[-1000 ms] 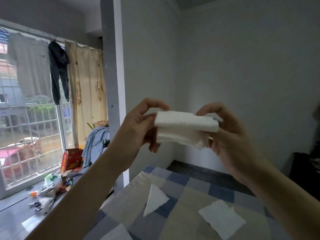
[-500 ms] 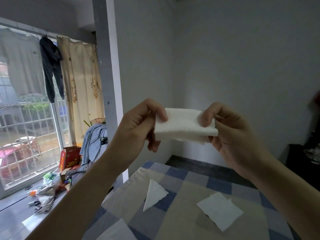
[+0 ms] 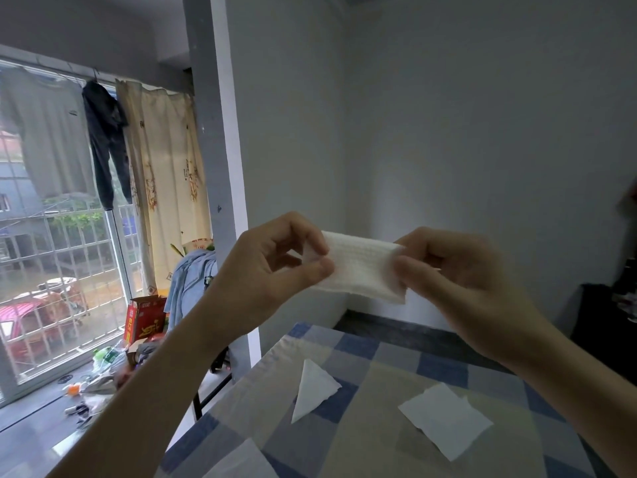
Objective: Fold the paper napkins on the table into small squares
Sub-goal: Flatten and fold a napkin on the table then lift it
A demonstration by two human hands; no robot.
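I hold a folded white paper napkin (image 3: 362, 269) up in the air, well above the table. My left hand (image 3: 272, 267) pinches its left end between thumb and fingers. My right hand (image 3: 448, 270) pinches its right end the same way. The napkin is a flat, narrow rectangle stretched between them. On the checked tablecloth (image 3: 386, 360) below lie a napkin folded into a triangle (image 3: 312, 389), a flat square napkin (image 3: 446, 419) to its right, and part of another white napkin (image 3: 238, 462) at the near edge.
The table's left edge drops to a floor with a red box (image 3: 144, 319), bottles and litter by a barred window (image 3: 51, 270). A grey pillar (image 3: 220, 167) stands left of the table. A dark cabinet (image 3: 606, 322) sits at the right wall.
The napkin has been folded flatter and tilted face-on toward me, and both hands have shifted their pinch to its ends. The view has turned slightly.
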